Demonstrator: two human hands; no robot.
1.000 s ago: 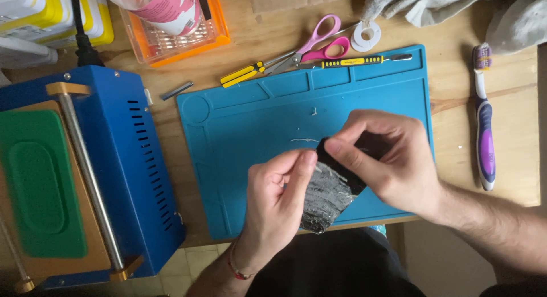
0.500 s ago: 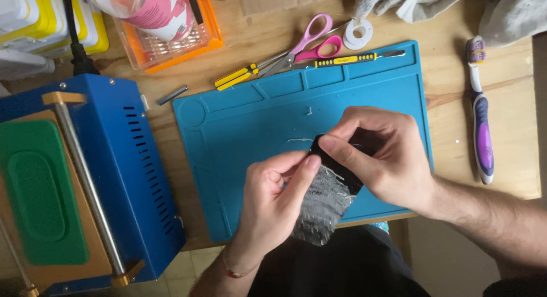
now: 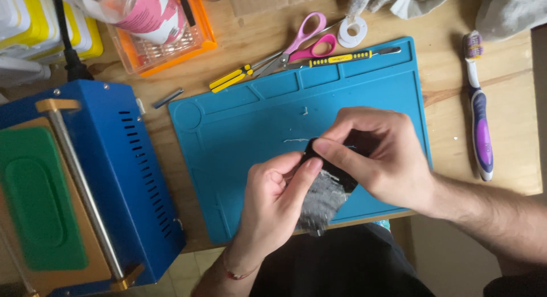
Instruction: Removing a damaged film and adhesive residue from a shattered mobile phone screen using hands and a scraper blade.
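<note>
Over the front of a blue work mat (image 3: 250, 126), both my hands grip one small dark flat device (image 3: 333, 173). A cracked, silvery sheet (image 3: 319, 203) hangs off its underside. My right hand (image 3: 379, 157) pinches the device's upper edge between fingers and thumb. My left hand (image 3: 276, 203) has its fingertips on the left edge, where the cracked sheet meets the dark body. Most of the device is hidden by my fingers.
A blue machine with a green pad (image 3: 74, 189) fills the left. Behind the mat lie pink scissors (image 3: 305, 43), yellow-handled tools (image 3: 339, 59), a tape roll (image 3: 352, 30) and an orange tray (image 3: 165, 32). A purple toothbrush (image 3: 478, 115) lies right; grey cloth (image 3: 410, 0) at the back.
The hands have stayed together on the device with only slight finger shifts; the view has drifted a little. Nothing on the table has moved.
</note>
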